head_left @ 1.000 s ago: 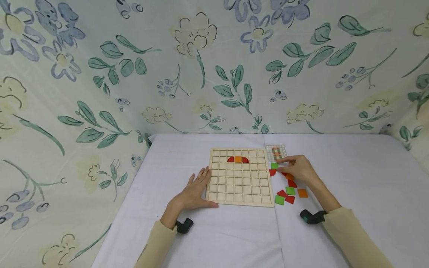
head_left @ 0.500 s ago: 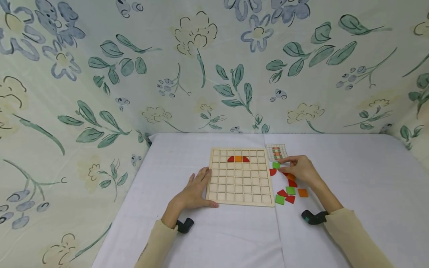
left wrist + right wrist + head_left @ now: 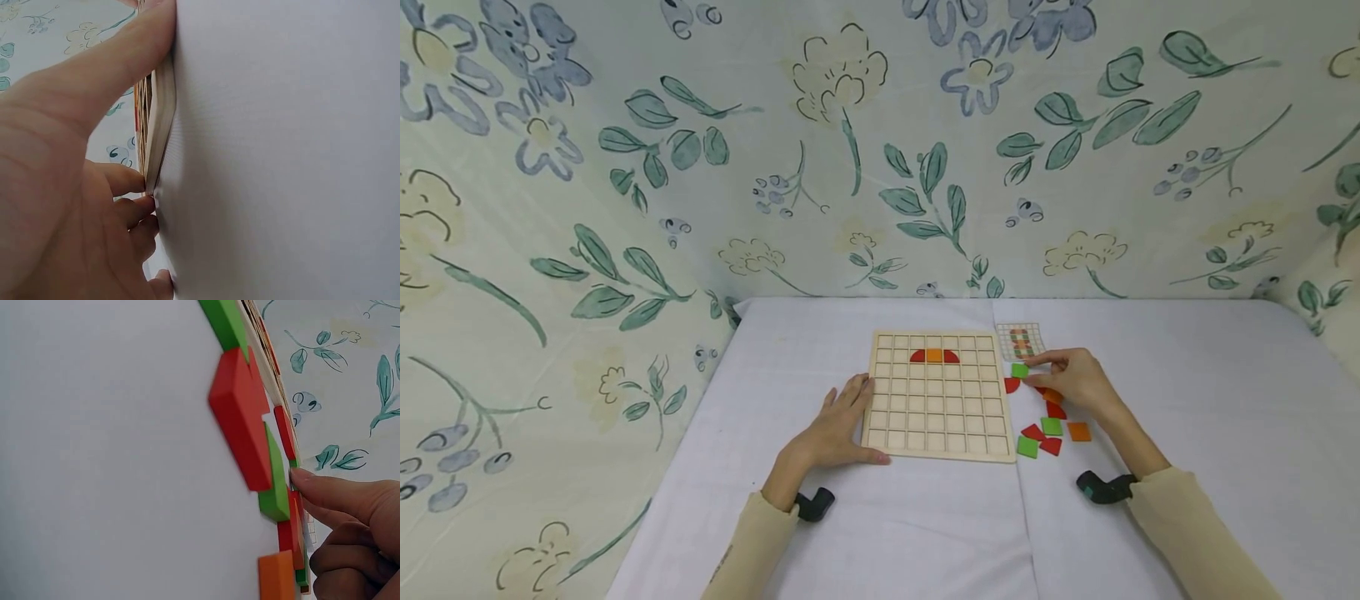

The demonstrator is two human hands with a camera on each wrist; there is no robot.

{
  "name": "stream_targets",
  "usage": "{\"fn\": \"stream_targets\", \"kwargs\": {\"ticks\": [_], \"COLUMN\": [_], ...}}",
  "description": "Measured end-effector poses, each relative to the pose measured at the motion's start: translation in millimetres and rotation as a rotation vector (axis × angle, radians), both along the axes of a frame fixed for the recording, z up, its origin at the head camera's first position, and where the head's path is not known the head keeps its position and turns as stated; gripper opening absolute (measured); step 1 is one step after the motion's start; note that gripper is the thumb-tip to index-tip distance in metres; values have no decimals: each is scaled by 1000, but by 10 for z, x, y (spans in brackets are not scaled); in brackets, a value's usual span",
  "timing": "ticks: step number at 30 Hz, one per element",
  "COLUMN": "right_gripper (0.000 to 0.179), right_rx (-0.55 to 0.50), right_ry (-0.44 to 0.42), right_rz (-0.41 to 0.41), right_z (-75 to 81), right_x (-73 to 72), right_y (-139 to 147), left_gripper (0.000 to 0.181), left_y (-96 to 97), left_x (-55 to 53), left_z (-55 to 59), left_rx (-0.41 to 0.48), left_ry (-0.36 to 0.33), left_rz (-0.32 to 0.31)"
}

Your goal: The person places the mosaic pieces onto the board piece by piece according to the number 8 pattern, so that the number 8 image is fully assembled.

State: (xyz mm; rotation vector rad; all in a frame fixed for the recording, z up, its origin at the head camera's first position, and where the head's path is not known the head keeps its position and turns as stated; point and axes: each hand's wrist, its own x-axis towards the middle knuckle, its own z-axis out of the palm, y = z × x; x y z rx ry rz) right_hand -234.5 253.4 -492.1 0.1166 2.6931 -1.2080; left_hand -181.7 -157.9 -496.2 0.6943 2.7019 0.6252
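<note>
My left hand [image 3: 833,433] rests spread at the lower left corner of a wooden grid board [image 3: 936,421], its fingertips on the left edge and its thumb by the front edge. In the left wrist view the thumb [image 3: 134,53] lies along the board's rim. On the board, an orange square tile [image 3: 934,356] sits between two red quarter-round tiles in one row. My right hand [image 3: 1072,381] pinches a green square tile [image 3: 1019,370] between thumb and forefinger, right of the board. Just below that tile lies a red quarter-round tile [image 3: 1012,385].
Several loose red, green and orange tiles [image 3: 1052,427] lie right of the board, some partly under my right hand. A small pattern card [image 3: 1021,342] lies by the board's upper right corner. White cloth [image 3: 925,533] covers the table; a floral curtain [image 3: 820,167] hangs behind.
The green tile in my right hand has shifted very slightly to the right. My left hand stays in place on the board's edge.
</note>
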Motion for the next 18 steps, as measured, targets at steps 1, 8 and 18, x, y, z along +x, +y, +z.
{"fn": "stream_targets", "kwargs": {"ticks": [1,8,18], "right_gripper": [49,48,42], "right_rx": [0,-8,7], "right_ry": [-1,7,66], "right_rz": [-2,-4,25], "right_z": [3,25,27], "right_x": [10,32,-6], "right_y": [6,13,-25], "left_gripper": [128,128,128], "left_y": [-1,3,13], "left_x": [0,5,4], "left_z": [-3,2,17], "left_rx": [0,1,-1], "left_ry": [-1,-7,-8], "left_rz": [-1,0,-5]}}
